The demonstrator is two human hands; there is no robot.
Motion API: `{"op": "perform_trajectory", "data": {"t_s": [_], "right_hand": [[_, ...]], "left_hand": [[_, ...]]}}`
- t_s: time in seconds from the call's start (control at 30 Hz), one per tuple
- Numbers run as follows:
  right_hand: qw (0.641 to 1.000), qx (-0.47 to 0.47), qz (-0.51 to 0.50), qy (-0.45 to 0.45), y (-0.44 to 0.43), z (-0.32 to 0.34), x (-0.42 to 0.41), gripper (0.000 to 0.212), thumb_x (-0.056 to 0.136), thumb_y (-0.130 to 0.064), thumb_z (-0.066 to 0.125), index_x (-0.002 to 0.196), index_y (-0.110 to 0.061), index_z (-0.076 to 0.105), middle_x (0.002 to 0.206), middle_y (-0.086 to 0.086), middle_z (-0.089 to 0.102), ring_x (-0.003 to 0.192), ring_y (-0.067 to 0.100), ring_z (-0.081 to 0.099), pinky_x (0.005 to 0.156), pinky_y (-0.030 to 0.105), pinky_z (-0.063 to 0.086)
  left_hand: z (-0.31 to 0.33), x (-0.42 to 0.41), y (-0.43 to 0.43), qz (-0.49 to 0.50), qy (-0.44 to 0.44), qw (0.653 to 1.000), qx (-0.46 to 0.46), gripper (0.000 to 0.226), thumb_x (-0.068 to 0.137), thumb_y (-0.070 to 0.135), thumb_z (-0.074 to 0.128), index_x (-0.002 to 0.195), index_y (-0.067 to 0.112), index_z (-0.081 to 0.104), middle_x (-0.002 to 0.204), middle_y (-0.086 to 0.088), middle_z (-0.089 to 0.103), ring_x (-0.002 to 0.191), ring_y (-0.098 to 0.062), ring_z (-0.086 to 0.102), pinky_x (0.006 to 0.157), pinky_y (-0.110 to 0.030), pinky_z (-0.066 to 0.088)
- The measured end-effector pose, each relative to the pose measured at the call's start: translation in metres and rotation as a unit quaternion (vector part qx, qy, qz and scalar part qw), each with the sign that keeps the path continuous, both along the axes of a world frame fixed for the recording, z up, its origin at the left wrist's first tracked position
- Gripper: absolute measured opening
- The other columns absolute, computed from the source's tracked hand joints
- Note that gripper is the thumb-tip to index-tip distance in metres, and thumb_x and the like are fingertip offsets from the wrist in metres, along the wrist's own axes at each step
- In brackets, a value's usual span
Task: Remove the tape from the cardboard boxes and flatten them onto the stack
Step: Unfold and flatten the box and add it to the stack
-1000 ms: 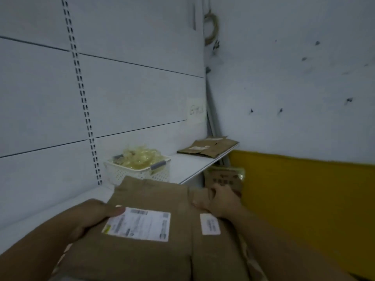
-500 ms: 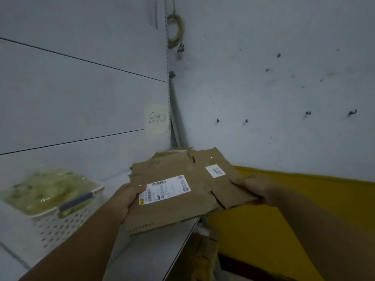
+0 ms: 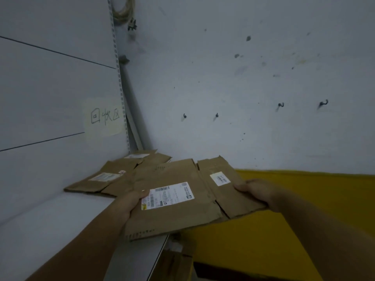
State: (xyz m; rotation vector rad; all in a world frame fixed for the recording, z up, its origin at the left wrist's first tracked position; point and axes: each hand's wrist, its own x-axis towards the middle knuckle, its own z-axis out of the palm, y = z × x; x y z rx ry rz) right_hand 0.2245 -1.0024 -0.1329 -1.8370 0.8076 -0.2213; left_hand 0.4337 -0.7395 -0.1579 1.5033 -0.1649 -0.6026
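Single head view, looking forward-down, close over shelf (image 3: 60, 216) corner.

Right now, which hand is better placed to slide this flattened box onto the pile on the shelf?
Probably the left hand. It grips the flattened box on the side nearest the pile and sits over the shelf. The right hand holds the far edge, out past the shelf.

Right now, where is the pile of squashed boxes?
In the head view, the stack of flattened boxes lies on the white shelf in the far corner, left of centre, under the handwritten paper sign and just behind the flattened box being held.
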Motion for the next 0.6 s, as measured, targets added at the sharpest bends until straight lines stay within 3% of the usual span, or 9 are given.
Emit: {"op": "perform_trajectory", "data": {"t_s": [0.07, 0.17, 0.3, 0.4, 0.47, 0.6], "right_hand": [[1.0, 0.002, 0.031, -0.002, -0.022, 0.001, 0.013, 0.034, 0.09, -0.038, 0.059, 0.11, -0.011, 0.063, 0.101, 0.01, 0.07, 0.09, 0.028, 0.068, 0.081, 0.04, 0.056], [0.998, 0.013, 0.06, -0.009, -0.058, 0.0, 0.03, 0.036, 0.091, -0.038, 0.058, 0.113, -0.01, 0.06, 0.105, 0.012, 0.069, 0.092, 0.031, 0.068, 0.084, 0.044, 0.056], [0.994, 0.026, 0.097, -0.032, -0.091, 0.0, 0.062, 0.031, 0.09, -0.042, 0.057, 0.104, -0.014, 0.06, 0.097, 0.011, 0.068, 0.085, 0.031, 0.067, 0.062, 0.037, 0.053], [0.99, 0.026, 0.132, -0.033, -0.094, 0.0, 0.096, 0.03, 0.088, -0.048, 0.055, 0.088, -0.018, 0.061, 0.085, 0.007, 0.065, 0.078, 0.028, 0.065, 0.059, 0.034, 0.049], [0.988, 0.014, 0.151, -0.029, -0.094, 0.001, 0.125, 0.034, 0.087, -0.051, 0.054, 0.089, -0.018, 0.061, 0.084, 0.006, 0.064, 0.079, 0.026, 0.064, 0.06, 0.033, 0.048], [0.982, -0.012, 0.184, -0.045, -0.095, 0.002, 0.189, 0.038, 0.091, -0.048, 0.05, 0.099, -0.013, 0.061, 0.081, 0.004, 0.065, 0.074, 0.023, 0.065, 0.052, 0.027, 0.045]], "left_hand": [[0.002, 0.001, -0.013, 0.013, 0.03, 0.999, -0.014, 0.015, 0.093, 0.013, 0.054, 0.089, 0.0, 0.063, 0.056, -0.016, 0.07, 0.047, -0.028, 0.068, 0.04, -0.033, 0.055], [0.007, -0.002, -0.038, 0.034, 0.033, 0.999, -0.007, 0.016, 0.093, 0.014, 0.055, 0.095, 0.0, 0.063, 0.063, -0.016, 0.071, 0.056, -0.029, 0.069, 0.047, -0.032, 0.057], [0.013, 0.0, -0.064, 0.078, 0.003, 0.997, 0.02, 0.011, 0.093, 0.013, 0.056, 0.091, 0.004, 0.063, 0.06, -0.009, 0.07, 0.062, -0.023, 0.065, 0.054, -0.03, 0.055], [0.014, 0.014, -0.061, 0.111, -0.002, 0.993, 0.032, 0.011, 0.092, 0.012, 0.056, 0.091, 0.005, 0.064, 0.057, -0.006, 0.071, 0.059, -0.02, 0.066, 0.055, -0.028, 0.055], [0.015, 0.03, -0.055, 0.141, -0.009, 0.99, 0.022, 0.01, 0.092, 0.012, 0.056, 0.091, 0.007, 0.064, 0.061, -0.006, 0.072, 0.053, -0.016, 0.068, 0.048, -0.023, 0.055], [0.015, 0.079, -0.052, 0.211, -0.011, 0.977, 0.009, 0.025, 0.09, 0.019, 0.06, 0.11, 0.005, 0.061, 0.081, -0.011, 0.069, 0.066, -0.02, 0.065, 0.044, -0.022, 0.05]]}}
